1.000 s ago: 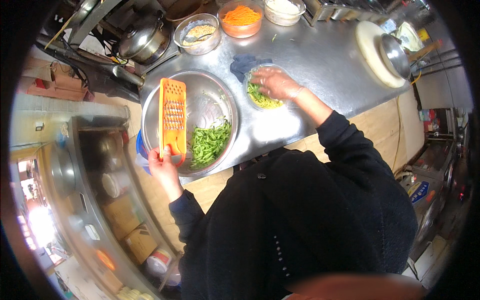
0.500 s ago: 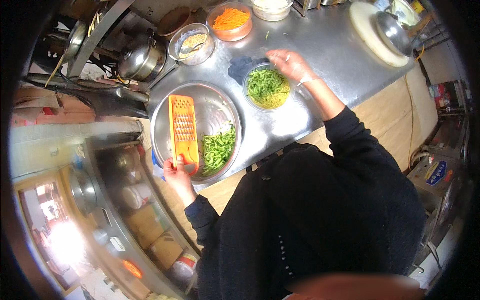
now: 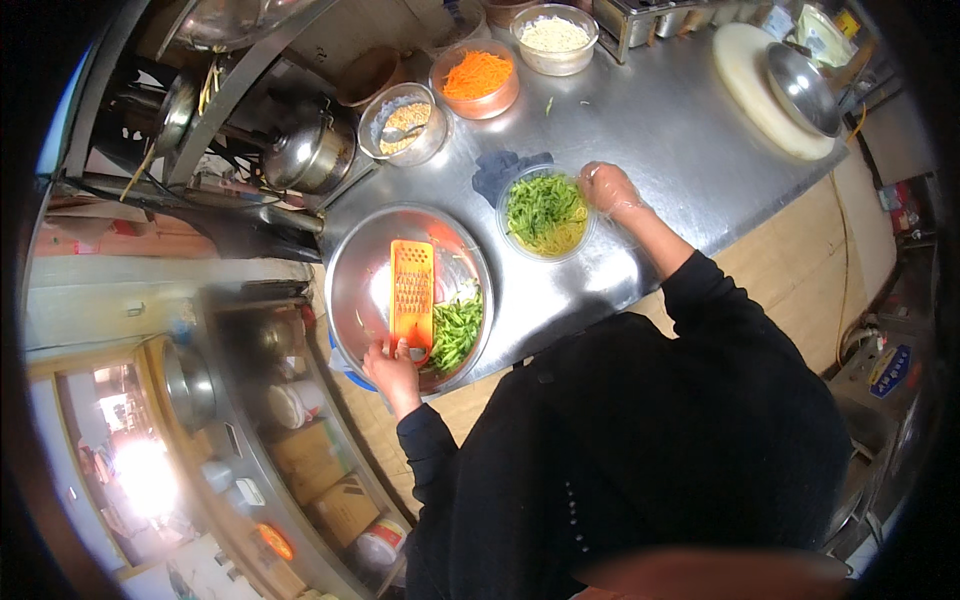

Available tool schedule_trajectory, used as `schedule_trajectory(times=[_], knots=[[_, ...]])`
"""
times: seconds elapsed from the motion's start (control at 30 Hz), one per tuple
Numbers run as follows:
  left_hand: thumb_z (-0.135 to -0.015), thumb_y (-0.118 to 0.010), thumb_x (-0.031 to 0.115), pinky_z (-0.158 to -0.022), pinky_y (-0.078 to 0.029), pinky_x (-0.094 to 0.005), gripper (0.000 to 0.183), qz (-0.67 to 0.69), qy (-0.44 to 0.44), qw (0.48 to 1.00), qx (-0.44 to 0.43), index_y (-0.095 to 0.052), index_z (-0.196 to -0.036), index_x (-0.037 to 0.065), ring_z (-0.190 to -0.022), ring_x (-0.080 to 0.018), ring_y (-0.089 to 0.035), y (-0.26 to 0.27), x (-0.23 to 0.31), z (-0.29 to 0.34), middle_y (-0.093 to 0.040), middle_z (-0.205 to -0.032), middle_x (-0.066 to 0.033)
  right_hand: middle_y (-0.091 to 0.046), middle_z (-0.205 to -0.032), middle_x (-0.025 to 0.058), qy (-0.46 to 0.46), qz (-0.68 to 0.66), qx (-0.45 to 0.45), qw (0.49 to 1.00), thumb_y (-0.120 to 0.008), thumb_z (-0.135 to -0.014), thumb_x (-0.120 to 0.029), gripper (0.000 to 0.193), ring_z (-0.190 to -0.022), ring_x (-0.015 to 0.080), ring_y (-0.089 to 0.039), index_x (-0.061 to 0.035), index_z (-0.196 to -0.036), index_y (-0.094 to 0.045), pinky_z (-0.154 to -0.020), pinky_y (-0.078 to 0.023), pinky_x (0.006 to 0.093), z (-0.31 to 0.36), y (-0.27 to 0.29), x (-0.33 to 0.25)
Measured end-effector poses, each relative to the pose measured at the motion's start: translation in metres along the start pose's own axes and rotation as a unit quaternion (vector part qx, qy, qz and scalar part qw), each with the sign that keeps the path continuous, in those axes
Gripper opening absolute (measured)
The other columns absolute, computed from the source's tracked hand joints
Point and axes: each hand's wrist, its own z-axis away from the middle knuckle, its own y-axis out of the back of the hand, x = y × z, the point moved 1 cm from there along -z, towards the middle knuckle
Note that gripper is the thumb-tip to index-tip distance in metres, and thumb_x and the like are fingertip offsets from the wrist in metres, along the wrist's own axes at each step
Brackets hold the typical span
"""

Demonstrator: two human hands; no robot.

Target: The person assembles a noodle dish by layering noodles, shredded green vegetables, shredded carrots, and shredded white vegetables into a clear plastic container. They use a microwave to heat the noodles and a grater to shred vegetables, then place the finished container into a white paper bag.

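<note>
My left hand (image 3: 393, 377) is closed on the handle end of an orange grater (image 3: 412, 290), which lies inside a large steel bowl (image 3: 352, 268). Cut green strips, apparently cucumber (image 3: 457, 333), are heaped in that bowl to the grater's right. My right hand (image 3: 611, 188), in a clear plastic glove, has curled fingers close by the right rim of a clear bowl (image 3: 573, 252). Whether it touches the rim or holds anything is hidden. In the clear bowl, green strips (image 3: 540, 203) lie on yellow noodle-like strands (image 3: 560, 236).
Behind stand bowls of tan bits with a spoon (image 3: 402, 130), shredded carrot (image 3: 478, 76) and a white food (image 3: 556, 36). A dark cloth (image 3: 495, 175) touches the clear bowl. At far right, a metal bowl (image 3: 803, 88) sits on a round white board (image 3: 745, 70).
The grater has shifted right and lower within the steel bowl, still in my left hand. My right hand has moved from above the clear bowl to its right rim, fingers more curled.
</note>
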Motion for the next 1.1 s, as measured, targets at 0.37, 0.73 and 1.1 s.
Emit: schedule_trajectory(times=[0.37, 0.73, 1.1], knots=[[-0.080, -0.071, 0.010, -0.076, -0.042, -0.0390, 0.019, 0.121, -0.055, 0.990, 0.044, -0.060, -0.093, 0.002, -0.084, -0.0286, -0.053, 0.019, 0.105, 0.027, -0.060, -0.087, -0.0118, -0.066, -0.087, 0.0220, 0.076, -0.097, 0.032, 0.992, -0.060, -0.085, -0.038, 0.036, -0.084, 0.0409, -0.063, -0.0026, -0.087, -0.066, -0.077, -0.049, 0.0485, -0.092, 0.015, -0.042], [-0.081, -0.068, 0.005, -0.080, -0.046, -0.0383, 0.006, 0.192, 0.026, 0.979, -0.058, -0.062, -0.080, 0.003, -0.086, -0.0309, -0.058, 0.015, 0.142, 0.118, -0.064, -0.086, -0.0122, -0.067, -0.102, 0.0207, 0.175, 0.176, -0.055, 0.967, -0.064, -0.081, -0.017, 0.032, -0.096, 0.0346, -0.065, -0.0005, -0.108, -0.066, -0.082, -0.052, 0.0420, -0.313, 0.000, -0.094], [-0.081, -0.069, 0.004, -0.078, -0.047, -0.0377, 0.007, 0.199, 0.054, 0.976, -0.070, -0.062, -0.081, 0.002, -0.084, -0.0307, -0.060, 0.004, 0.146, 0.119, -0.064, -0.085, -0.0123, -0.067, -0.098, 0.0217, 0.205, 0.207, -0.134, 0.947, -0.065, -0.083, -0.026, 0.027, -0.096, 0.0366, -0.064, -0.0030, -0.097, -0.070, -0.084, -0.051, 0.0425, -0.320, 0.017, -0.099]])
